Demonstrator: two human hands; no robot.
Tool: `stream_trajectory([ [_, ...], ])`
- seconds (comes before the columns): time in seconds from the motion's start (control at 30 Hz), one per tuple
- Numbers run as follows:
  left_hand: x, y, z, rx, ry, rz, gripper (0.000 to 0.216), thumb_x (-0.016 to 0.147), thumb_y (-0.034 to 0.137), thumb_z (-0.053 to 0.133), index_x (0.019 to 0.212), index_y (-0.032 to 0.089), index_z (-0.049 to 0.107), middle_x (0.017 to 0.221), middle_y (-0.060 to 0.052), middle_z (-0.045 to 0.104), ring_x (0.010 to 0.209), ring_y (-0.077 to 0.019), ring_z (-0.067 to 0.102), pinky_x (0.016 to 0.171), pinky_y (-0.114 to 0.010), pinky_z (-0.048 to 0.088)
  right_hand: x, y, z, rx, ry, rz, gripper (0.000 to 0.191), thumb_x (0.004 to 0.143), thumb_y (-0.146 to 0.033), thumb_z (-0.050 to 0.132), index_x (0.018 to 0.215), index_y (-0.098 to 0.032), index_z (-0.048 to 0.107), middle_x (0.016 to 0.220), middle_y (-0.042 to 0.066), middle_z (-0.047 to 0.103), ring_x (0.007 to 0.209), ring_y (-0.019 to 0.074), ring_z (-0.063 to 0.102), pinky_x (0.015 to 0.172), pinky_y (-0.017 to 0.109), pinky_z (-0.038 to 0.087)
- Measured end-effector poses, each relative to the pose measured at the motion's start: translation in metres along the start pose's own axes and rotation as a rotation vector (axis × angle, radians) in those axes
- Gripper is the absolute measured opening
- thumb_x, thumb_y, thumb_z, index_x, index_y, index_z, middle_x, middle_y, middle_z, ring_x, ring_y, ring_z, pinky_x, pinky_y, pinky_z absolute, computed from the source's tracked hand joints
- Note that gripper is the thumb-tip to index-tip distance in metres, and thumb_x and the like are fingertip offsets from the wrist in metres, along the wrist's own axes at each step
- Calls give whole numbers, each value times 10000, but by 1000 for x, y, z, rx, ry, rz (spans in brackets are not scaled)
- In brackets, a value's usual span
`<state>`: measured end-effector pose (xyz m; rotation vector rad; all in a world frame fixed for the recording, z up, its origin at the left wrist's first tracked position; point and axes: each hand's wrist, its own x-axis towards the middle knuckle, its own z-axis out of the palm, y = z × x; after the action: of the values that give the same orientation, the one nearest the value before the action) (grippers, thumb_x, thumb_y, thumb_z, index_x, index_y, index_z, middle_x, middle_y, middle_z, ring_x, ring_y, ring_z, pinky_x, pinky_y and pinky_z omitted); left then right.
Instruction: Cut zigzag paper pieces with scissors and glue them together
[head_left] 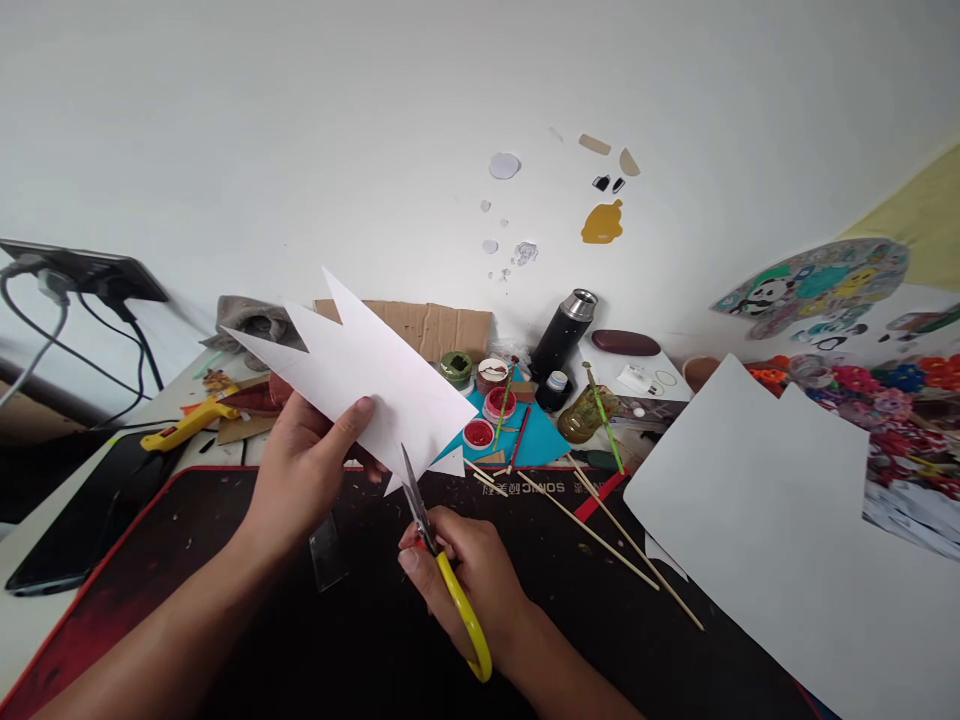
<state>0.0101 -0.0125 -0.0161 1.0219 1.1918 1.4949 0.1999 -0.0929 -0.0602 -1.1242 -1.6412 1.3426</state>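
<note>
My left hand (311,450) grips a sheet of white paper (367,375) with the thumb on top. Pointed notches run along the paper's upper left side. My right hand (469,570) is closed around a pair of scissors (457,600) with yellow handles. The blades point up and away from me and meet the paper's lower edge, right of my left thumb. How far apart the blades are is hard to make out. Below that edge a small white paper point (450,463) shows. Part of my left fingers is hidden behind the sheet.
Thin wooden sticks (600,535) lie on the black desk mat (555,640). Paint jars (478,433) and brushes stand on blue paper (547,440). Behind are a black thermos (562,330) and cardboard (420,325). Large white sheets (750,510) cover the right; a yellow glue gun (187,425) lies left.
</note>
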Motion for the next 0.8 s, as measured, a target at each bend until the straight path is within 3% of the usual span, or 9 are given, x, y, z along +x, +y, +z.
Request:
stream_trajectory([
  [0.5,-2,1,-1,37,6,34,267,922,350,839,1016,246,612,792,33,738,486,-167,670,368,-284,564,1,-1,0,-37,23,-51,223,1023,-416,654,924,-216,665,712,-18,611,642,140,606,619,229,467],
  [0.8,-1,3,-5,-33,-6,24,204,967,398,823,979,244,690,787,35,708,546,-161,649,413,-289,550,1,-1,-2,-62,26,-56,199,1026,-387,660,926,-216,661,713,-26,603,631,133,580,640,234,459],
])
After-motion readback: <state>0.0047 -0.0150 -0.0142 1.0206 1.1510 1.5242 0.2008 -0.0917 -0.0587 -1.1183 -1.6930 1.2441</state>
